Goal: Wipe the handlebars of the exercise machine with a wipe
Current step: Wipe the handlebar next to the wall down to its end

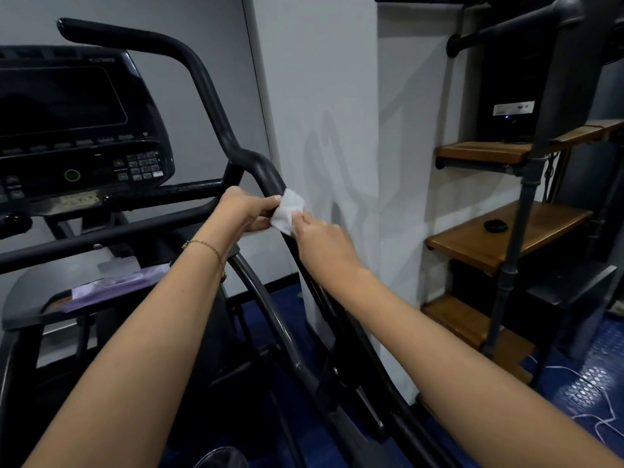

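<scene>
A small white wipe [287,211] lies against the right black handlebar [216,106] of the exercise machine, just below the bar's bend. My left hand [244,209] pinches the wipe's left edge between thumb and fingers. On the wipe's lower right edge, my right hand [320,241] pinches it with its fingertips. Both hands sit side by side at the bar, and the bar passes behind them. The handlebar rises up and left to a capped end above the console.
The machine's dark console [71,130] with buttons stands at left, and a purple packet [114,285] lies on a tray below it. A white wall is close behind the bar. Wooden shelves on pipe frames [506,238] stand at right. Cables lie on the blue floor [591,393].
</scene>
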{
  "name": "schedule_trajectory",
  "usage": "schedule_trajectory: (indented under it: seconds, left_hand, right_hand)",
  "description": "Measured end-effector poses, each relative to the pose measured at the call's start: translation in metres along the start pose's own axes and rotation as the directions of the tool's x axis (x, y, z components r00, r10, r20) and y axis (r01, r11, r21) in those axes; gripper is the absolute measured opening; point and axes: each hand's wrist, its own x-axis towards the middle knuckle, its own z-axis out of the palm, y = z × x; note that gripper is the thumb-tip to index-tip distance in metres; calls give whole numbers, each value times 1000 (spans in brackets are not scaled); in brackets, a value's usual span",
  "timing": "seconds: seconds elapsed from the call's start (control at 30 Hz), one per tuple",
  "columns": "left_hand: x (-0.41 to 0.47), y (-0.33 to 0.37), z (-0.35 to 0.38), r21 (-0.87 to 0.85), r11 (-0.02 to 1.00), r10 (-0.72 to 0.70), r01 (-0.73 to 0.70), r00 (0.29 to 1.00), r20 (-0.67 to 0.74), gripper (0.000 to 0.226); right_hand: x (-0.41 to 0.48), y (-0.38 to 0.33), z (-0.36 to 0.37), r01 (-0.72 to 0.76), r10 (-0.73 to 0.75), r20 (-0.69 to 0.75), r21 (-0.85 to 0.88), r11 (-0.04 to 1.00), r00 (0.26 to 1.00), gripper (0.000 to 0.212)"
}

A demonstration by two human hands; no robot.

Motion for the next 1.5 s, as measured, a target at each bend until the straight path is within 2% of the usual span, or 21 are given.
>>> schedule_trajectory:
  seconds: [0.1, 0.17, 0.23, 0.3, 0.37, 0.43, 0.5, 0.53, 0.57, 0.6, 0.63, 0.7, 0.77, 0.8, 0.83, 0.93, 1.0, 1.17, 1.37, 1.5]
  left_hand:
    - [-4, -5, 2, -42, 999, 19, -19, 1000, -5, 33]
    - [-9, -13, 6, -40, 996, 73, -75, 996, -57, 32]
    - [-16, -28, 10, -26, 992, 121, -123, 990, -76, 36]
    - [-26, -44, 15, -48, 992, 112, -114, 993, -32, 36]
    - [-34, -56, 23, -61, 993, 104, -103, 994, 30, 39]
    - [-39, -62, 30, -82, 989, 123, -119, 992, 40, 34]
    - [-44, -65, 34, -139, 982, 135, -132, 991, 12, 25]
    - [-47, -66, 35, -159, 978, 135, -134, 991, -10, 23]
    - [-50, -67, 37, -170, 975, 137, -140, 990, -32, 28]
    - [-54, -70, 38, -170, 974, 141, -147, 989, -49, 38]
    - [-58, -73, 39, -161, 976, 141, -149, 988, -56, 48]
    - [-65, -78, 44, -156, 980, 118, -124, 992, -48, 43]
    - [-72, -82, 48, -157, 985, 74, -77, 997, -23, 20]
    - [-75, -83, 48, -161, 986, 40, -42, 999, -13, 25]
    - [-78, -85, 50, -156, 988, 16, -17, 1000, -6, 28]
    - [-85, -90, 55, -154, 988, -14, 11, 1000, -16, 31]
    - [-89, -91, 57, -173, 985, -12, 5, 999, -40, 34]
    - [-88, -96, 62, -89, 996, 11, -16, 999, -52, 26]
    - [-87, -92, 62, 17, 1000, 23, -21, 997, -73, 29]
    - [-84, -93, 62, 129, 991, 47, -37, 996, -77, 31]
  right_hand:
    - [-34, -1, -2, 8, 0, 107, -74, 997, 994, 45]
    - [-62, 0, -1, 40, -21, 166, -111, 993, 986, 46]
    - [-72, 4, -4, 0, 20, 172, -116, 993, 985, 34]
    - [-61, 11, -8, -152, 133, 186, 93, 984, 974, 15]
    - [-46, 18, -12, -292, 221, 233, 340, 894, 947, 29]
    - [-39, 20, -10, -322, 250, 216, 422, 848, 944, 36]
    - [-50, 16, -7, -304, 243, 225, 293, 907, 943, 34]
    - [-62, 13, -2, -265, 231, 220, 139, 954, 948, 25]
    - [-76, 10, 5, -190, 192, 192, -24, 981, 963, 13]
    - [-88, 5, 8, -138, 158, 165, -126, 982, 974, 12]
    - [-95, 4, 11, -127, 149, 140, -156, 980, 979, 17]
    - [-93, 6, 6, -227, 227, 165, -19, 974, 960, 15]
    - [-80, 15, -5, -371, 304, 248, 303, 878, 920, 21]
    - [-78, 20, -7, -410, 314, 285, 405, 817, 906, 24]
    - [-81, 22, -10, -427, 312, 315, 429, 796, 897, 25]
    - [-105, 25, -8, -441, 321, 400, 256, 860, 859, 38]
    - [-116, 25, -2, -441, 335, 412, 196, 876, 847, 36]
    - [-113, 24, 1, -493, 375, 365, 317, 810, 852, 47]
    - [-105, 34, -10, -473, 325, 483, 223, 852, 813, 52]
    - [-104, 33, -4, -503, 339, 420, 379, 777, 842, 55]
